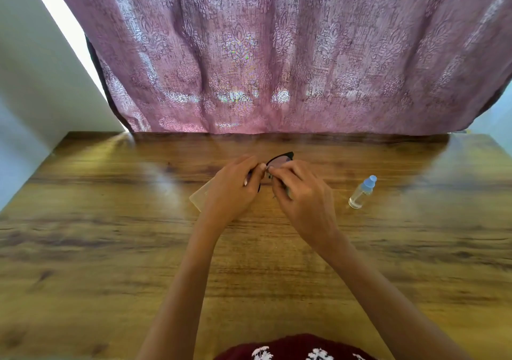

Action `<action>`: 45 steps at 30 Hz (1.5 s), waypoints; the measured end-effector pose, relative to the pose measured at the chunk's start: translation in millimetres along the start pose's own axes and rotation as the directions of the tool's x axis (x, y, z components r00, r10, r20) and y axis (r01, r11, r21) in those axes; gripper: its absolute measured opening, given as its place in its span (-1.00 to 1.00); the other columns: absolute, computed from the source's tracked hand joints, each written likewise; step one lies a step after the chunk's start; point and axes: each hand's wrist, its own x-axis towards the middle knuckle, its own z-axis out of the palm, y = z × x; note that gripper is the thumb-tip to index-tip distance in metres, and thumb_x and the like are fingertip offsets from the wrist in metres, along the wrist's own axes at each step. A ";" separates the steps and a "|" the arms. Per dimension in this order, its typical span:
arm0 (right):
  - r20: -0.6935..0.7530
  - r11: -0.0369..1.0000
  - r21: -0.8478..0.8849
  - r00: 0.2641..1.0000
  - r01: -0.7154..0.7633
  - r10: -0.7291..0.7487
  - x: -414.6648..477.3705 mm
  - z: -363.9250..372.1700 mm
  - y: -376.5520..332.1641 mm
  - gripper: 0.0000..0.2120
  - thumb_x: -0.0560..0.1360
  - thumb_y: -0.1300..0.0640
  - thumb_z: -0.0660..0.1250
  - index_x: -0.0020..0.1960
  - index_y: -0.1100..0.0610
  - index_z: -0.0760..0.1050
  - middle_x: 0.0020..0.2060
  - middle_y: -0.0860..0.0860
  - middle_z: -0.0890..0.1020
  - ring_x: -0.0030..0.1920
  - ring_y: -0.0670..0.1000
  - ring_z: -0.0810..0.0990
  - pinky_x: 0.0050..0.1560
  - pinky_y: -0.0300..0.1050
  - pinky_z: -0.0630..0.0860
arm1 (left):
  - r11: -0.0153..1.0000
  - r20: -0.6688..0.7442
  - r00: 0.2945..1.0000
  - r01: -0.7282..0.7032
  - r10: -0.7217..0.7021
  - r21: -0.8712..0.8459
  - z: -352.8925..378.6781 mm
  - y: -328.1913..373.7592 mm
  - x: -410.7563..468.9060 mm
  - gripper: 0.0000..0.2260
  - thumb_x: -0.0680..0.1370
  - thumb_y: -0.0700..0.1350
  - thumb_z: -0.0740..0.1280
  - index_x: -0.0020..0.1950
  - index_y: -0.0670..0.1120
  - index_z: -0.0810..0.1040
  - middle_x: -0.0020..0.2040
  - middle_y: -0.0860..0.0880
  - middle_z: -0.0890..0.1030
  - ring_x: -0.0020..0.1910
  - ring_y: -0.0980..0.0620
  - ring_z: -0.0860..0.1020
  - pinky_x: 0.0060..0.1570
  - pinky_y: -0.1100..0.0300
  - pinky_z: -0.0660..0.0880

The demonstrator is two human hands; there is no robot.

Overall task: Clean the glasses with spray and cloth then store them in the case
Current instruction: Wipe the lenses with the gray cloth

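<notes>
Black-framed glasses (pixel 279 159) with tinted lenses are held above the middle of the wooden table (pixel 110 221). My left hand (pixel 235 188) grips their left side, and only the right lens shows past my fingers. My right hand (pixel 300 196) pinches the frame near the bridge; whether a cloth is in it, I cannot tell. A pale translucent case (pixel 200 197) lies on the table under my left hand, mostly hidden. A small clear spray bottle (pixel 363 192) with a light blue cap stands to the right, apart from both hands.
A purple patterned curtain (pixel 277 55) hangs along the table's far edge. A white wall (pixel 33 82) rises on the left.
</notes>
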 end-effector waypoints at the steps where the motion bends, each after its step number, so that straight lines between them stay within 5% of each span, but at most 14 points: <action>1: -0.006 1.000 0.001 1.000 -0.015 0.015 3.3 0.2 1.7 -0.87 0.53 0.17 0.35 0.01 0.19 0.64 -0.12 0.00 0.62 -0.13 -0.06 0.58 -0.18 -0.36 0.41 | 1.000 0.002 1.000 -0.010 0.010 -0.005 0.0 0.1 0.2 -0.82 0.61 -0.11 0.20 -0.18 -0.06 0.45 -0.28 0.16 0.42 -0.30 0.18 0.36 -0.34 0.33 0.19; 9: -0.010 0.994 -0.019 0.994 -0.106 0.105 0.3 -4.5 18.4 -0.87 0.51 0.21 0.37 0.02 0.21 0.63 -0.12 0.02 0.61 -0.15 -0.04 0.57 -0.17 -0.37 0.38 | 0.999 -0.024 0.999 0.039 -0.040 -0.034 -7.6 -0.6 -0.1 -0.84 0.59 0.00 0.14 -0.20 0.09 0.34 -0.32 0.15 0.41 -0.28 0.08 0.39 -0.27 0.16 0.25; 15: -0.009 1.000 -0.001 1.000 0.025 -0.025 -3.5 -1.7 3.4 -0.85 0.54 0.17 0.33 0.02 0.20 0.63 -0.12 0.02 0.62 -0.13 -0.06 0.58 -0.14 -0.33 0.43 | 0.999 0.000 1.000 0.006 -0.006 -0.032 -0.3 0.0 1.2 -0.78 0.59 -0.03 0.15 -0.21 -0.08 0.44 -0.34 0.13 0.42 -0.34 0.14 0.38 -0.32 0.21 0.22; 22: -0.004 0.993 -0.013 0.993 -0.120 0.120 13.5 -3.3 17.8 -0.82 0.55 0.12 0.29 -0.01 0.19 0.63 -0.15 0.00 0.59 -0.14 -0.06 0.56 -0.26 -0.30 0.43 | 0.998 -0.018 0.999 0.048 -0.049 -0.048 -2.2 -1.7 1.4 -0.77 0.58 0.00 0.14 -0.19 -0.06 0.45 -0.31 0.11 0.44 -0.30 0.07 0.42 -0.28 0.13 0.31; 30: 0.035 0.999 0.031 0.999 -0.010 0.009 5.2 1.2 5.5 -0.90 0.53 0.18 0.34 -0.07 0.19 0.60 -0.14 0.00 0.60 -0.14 -0.06 0.56 -0.23 -0.29 0.47 | 1.000 -0.018 1.000 0.024 -0.025 -0.020 0.1 -1.2 0.1 -0.75 0.59 -0.02 0.14 -0.20 -0.10 0.47 -0.32 0.07 0.48 -0.33 0.05 0.43 -0.32 0.13 0.30; 35: 0.016 0.992 0.052 0.993 -0.117 0.116 15.7 -0.9 16.6 -0.87 0.53 0.20 0.35 0.02 0.22 0.62 -0.11 0.04 0.61 -0.10 -0.01 0.58 -0.14 -0.21 0.50 | 0.998 -0.023 0.999 0.026 -0.027 -0.057 1.7 -1.2 0.5 -0.73 0.59 0.00 0.14 -0.16 -0.12 0.50 -0.29 0.05 0.49 -0.32 0.02 0.45 -0.28 0.05 0.37; 38: 0.014 0.989 0.058 0.990 -0.138 0.137 11.4 -5.2 22.5 -0.87 0.51 0.22 0.35 0.01 0.25 0.61 -0.13 0.05 0.60 -0.15 -0.01 0.57 -0.09 -0.34 0.42 | 0.997 -0.032 0.999 0.041 -0.043 -0.058 1.3 -2.9 0.1 -0.73 0.60 0.01 0.13 -0.17 -0.12 0.48 -0.28 0.04 0.48 -0.30 0.02 0.45 -0.27 0.06 0.37; 41: 0.046 0.994 0.047 0.994 -0.102 0.100 0.1 -5.3 17.0 -0.89 0.50 0.25 0.37 0.01 0.25 0.62 -0.13 0.05 0.60 -0.16 -0.05 0.55 -0.05 -0.44 0.32 | 0.996 -0.032 0.998 0.048 -0.050 -0.069 3.1 -3.5 -0.1 -0.74 0.60 -0.01 0.15 -0.17 -0.13 0.49 -0.28 0.03 0.49 -0.30 0.02 0.46 -0.27 0.08 0.37; 45: 0.059 0.997 0.077 0.998 -0.024 0.020 -0.3 -2.1 7.4 -0.88 0.52 0.21 0.34 -0.01 0.24 0.61 -0.13 0.05 0.59 -0.11 -0.02 0.56 -0.08 -0.34 0.41 | 0.996 -0.018 1.000 0.014 -0.016 -0.086 5.7 -1.0 0.1 -0.79 0.62 -0.12 0.21 -0.16 -0.15 0.52 -0.29 0.01 0.53 -0.32 0.06 0.46 -0.30 0.16 0.34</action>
